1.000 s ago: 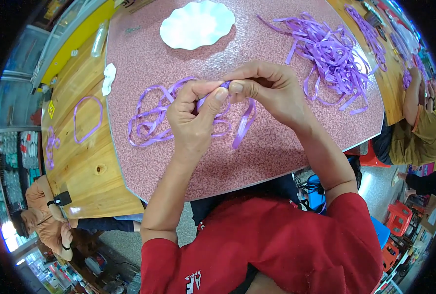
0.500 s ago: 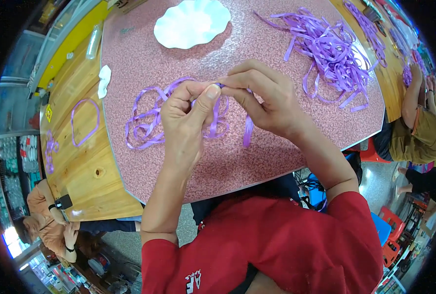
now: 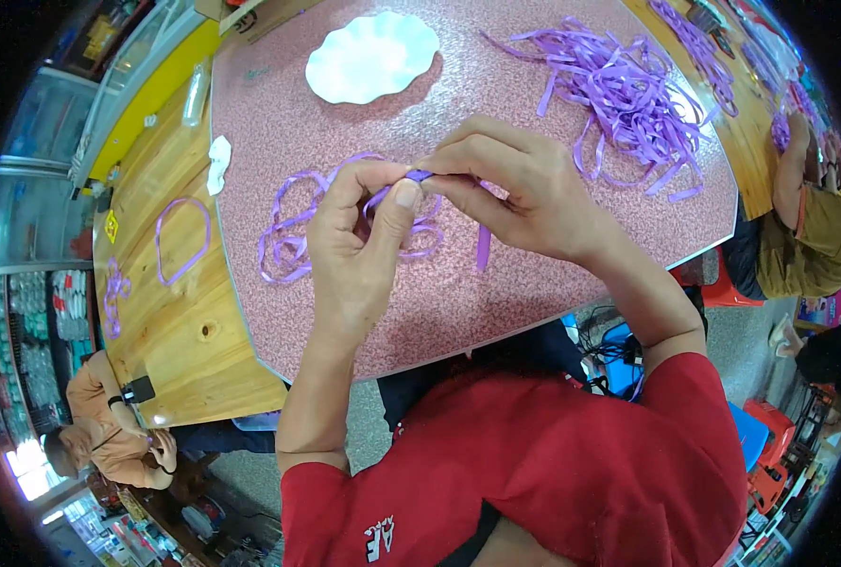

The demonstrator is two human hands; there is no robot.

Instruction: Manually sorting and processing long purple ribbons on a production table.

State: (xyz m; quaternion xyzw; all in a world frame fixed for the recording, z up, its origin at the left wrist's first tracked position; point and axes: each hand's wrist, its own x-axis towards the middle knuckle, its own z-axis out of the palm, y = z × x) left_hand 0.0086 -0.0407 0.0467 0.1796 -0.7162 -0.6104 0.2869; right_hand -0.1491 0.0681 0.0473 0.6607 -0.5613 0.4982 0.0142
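Between my two hands, above the pink speckled table point(image 3: 534, 283), a purple ribbon point(image 3: 419, 176) shows as a small folded or knotted bit at the fingertips. My left hand point(image 3: 359, 227) pinches it with thumb and forefinger. From the other side my right hand point(image 3: 510, 184) pinches it too, fingertips almost touching the left ones. One short ribbon end point(image 3: 483, 248) hangs below the right hand. Loose loops of the purple ribbon point(image 3: 283, 227) lie on the table behind and left of my left hand, which partly covers them.
A white dish with a wavy rim point(image 3: 371, 59) stands at the far side. A tangled pile of purple ribbons point(image 3: 628, 99) lies far right. At left, a wooden table point(image 3: 194, 359) bears a ribbon ring point(image 3: 182, 241); a crumpled white tissue point(image 3: 218, 164) lies near its edge. Other people sit on both sides.
The fingertips have parted slightly, so more of the purple bit shows between them. The whole view has shifted a little; both hands keep their pinch.
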